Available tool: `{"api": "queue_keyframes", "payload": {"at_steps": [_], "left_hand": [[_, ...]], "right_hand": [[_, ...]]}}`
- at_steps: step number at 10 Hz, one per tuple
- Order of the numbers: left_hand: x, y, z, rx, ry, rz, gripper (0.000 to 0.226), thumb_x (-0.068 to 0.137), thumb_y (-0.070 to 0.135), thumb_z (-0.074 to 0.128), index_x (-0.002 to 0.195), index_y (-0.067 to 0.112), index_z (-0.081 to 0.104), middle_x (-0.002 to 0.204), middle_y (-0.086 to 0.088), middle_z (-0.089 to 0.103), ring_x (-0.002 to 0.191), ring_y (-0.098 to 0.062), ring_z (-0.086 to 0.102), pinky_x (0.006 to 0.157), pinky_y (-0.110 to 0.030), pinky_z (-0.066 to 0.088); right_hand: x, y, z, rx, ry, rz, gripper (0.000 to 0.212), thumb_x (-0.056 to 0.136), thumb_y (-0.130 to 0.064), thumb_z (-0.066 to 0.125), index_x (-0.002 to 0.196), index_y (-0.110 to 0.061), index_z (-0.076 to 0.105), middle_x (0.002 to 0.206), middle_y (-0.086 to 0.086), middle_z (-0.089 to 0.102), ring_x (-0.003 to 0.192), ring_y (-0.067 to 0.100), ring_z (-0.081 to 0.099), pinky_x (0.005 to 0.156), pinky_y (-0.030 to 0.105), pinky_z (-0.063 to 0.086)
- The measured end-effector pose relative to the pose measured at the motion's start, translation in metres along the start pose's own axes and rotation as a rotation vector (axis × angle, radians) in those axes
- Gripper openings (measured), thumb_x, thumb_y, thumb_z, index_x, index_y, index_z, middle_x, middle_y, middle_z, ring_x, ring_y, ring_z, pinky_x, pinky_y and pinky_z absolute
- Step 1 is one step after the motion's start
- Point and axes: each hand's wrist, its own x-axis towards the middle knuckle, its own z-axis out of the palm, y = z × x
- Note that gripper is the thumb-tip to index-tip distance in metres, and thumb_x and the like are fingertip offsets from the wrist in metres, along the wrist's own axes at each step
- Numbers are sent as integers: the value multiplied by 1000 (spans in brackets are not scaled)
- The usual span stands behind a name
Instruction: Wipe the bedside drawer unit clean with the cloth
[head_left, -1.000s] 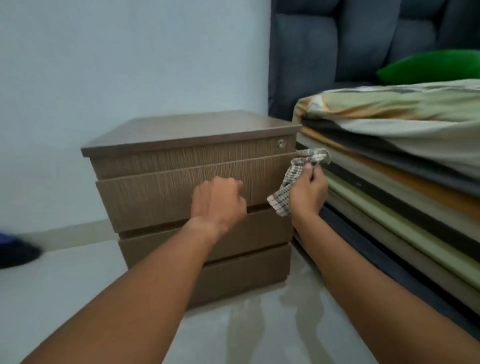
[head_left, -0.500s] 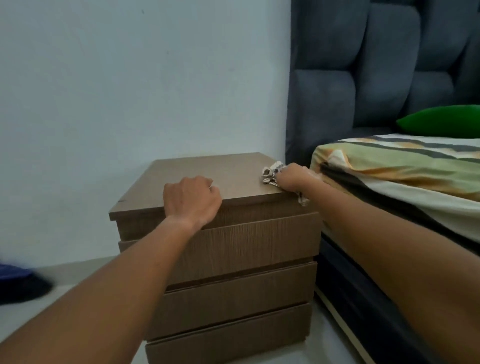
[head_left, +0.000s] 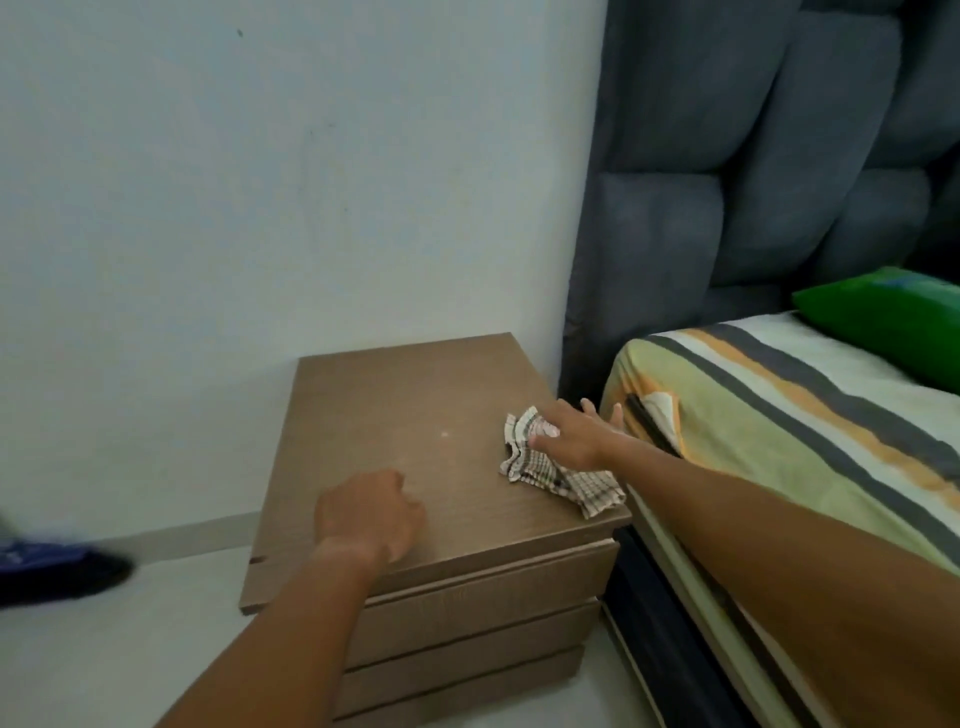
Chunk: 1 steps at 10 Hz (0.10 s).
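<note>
Right hand (head_left: 576, 435), fingers straight and spread, presses the checked cloth (head_left: 589, 488) flat, centre-right of frame, by the drawer unit (head_left: 395, 415) top's right edge, near the bed (head_left: 779, 415). Left hand (head_left: 370, 514), curled and holding nothing, rests at the front edge.

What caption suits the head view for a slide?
Right hand presses checked cloth on top of the drawer unit; left hand rests near its front.

Brown wood-grain drawer unit (head_left: 395, 415), a white cloth (head_left: 545, 467) checked in dark lines on its right; far right, a grey headboard (head_left: 727, 156), green pillow (head_left: 883, 317), and yellow, orange and grey striped sheet (head_left: 779, 405).
</note>
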Motion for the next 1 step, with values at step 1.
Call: {"api": "queue_keyframes", "payload": {"at_steps": [1], "left_hand": [[-22, -6, -49, -51, -65, -34, 52, 90, 42, 51, 141, 27, 51, 138, 1, 59, 124, -20, 56, 100, -31, 44]], "right_hand": [[-31, -18, -86, 130, 41, -100, 51, 96, -51, 49, 145, -37, 46, 152, 5, 47, 146, 32, 34, 121, 59, 17]]}}
